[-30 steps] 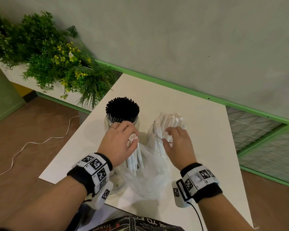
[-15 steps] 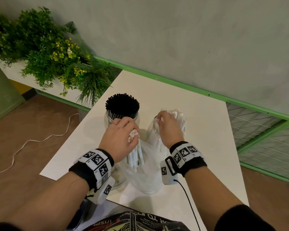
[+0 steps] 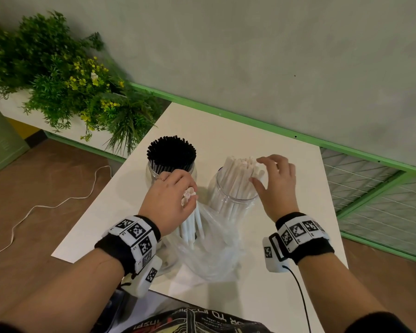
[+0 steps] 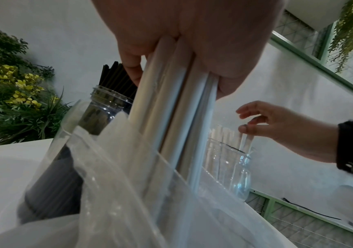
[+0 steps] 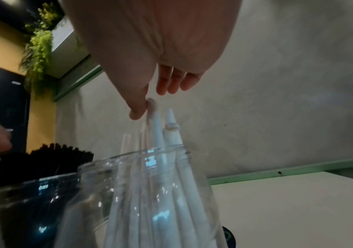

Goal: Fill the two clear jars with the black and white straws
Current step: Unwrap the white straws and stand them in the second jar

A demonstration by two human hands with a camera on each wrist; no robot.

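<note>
The lower parts of both jars were hidden in the head view behind the hands and a crumpled clear plastic bag, and the bottom ends of the gripped straws blurred into the bag's folds, so how many were held could not be told. The left hand was curled round a bundle of white straws, held upright with their lower ends in the bag, just in front of the jars. The right hand had relaxed, spread fingers and held nothing; its thumb touched the tops of the white straws in the right jar, which leaned in a loose fan above the rim. That clear jar stood on the white worktop just beside the left jar, which was packed tight with black straws standing upright. Green plants with yellow flowers stood off the worktop's left side, and a white cable trailed across the brown floor.
</note>
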